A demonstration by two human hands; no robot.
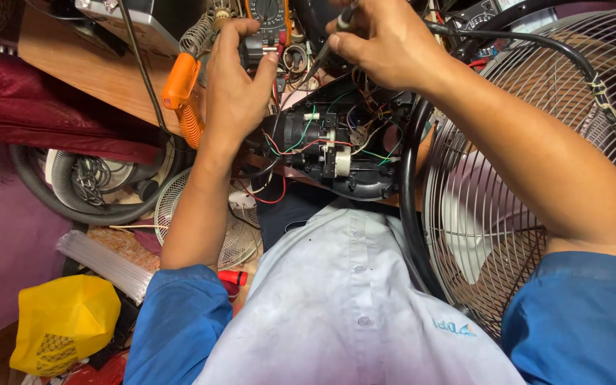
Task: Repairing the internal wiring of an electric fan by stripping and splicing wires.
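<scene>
Shirt front (351,314) below, opened fan motor housing (336,146) above. Left hand (237,85) grips a small black part (254,50), right hand (379,43) pinches a probe (326,57). Probe could slip and snag loose wires (301,142).

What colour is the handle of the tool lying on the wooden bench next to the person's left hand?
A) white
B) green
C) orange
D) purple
C: the tool beside the left hand has a bright orange handle, resting at the edge of the wooden bench.
</scene>
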